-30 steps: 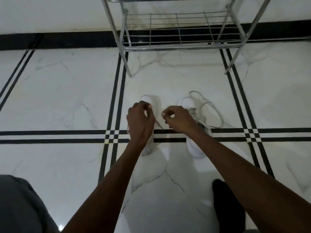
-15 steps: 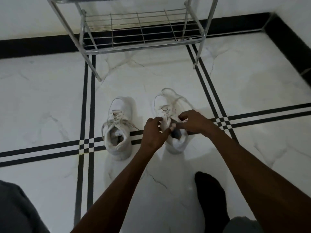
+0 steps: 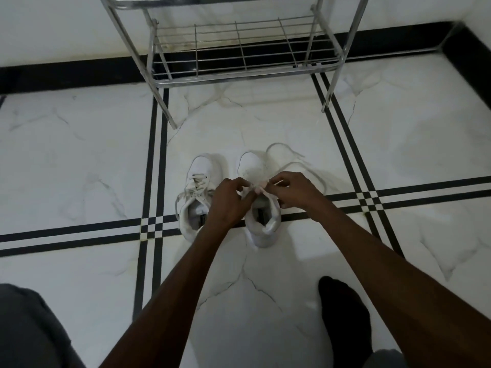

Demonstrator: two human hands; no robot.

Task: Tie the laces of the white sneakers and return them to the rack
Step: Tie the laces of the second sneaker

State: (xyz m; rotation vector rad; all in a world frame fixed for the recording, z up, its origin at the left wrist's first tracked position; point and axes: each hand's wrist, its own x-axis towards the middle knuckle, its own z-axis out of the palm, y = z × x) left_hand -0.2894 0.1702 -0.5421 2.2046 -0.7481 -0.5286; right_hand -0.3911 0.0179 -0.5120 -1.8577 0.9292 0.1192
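White marble floor [image 3: 79,160] with black inlay lines, black skirting along wall. Metal shoe rack [image 3: 239,49] stands at back, lower wire shelf bare. Two white sneakers side by side on floor before rack, toes toward it. Left sneaker [image 3: 198,192] untouched, laces crossed over tongue. Right sneaker [image 3: 261,208] under both hands. Left hand [image 3: 228,203] pinches lace [image 3: 281,155] at tongue; right hand [image 3: 295,189] pinches other strand; loose loops trail right on floor. Dark-socked foot [image 3: 342,314] near bottom right.

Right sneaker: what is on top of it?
Both hands, the left hand and right hand, pinch the laces above the right sneaker. They cover the knot area; loose lace loops lie on the floor beside it.
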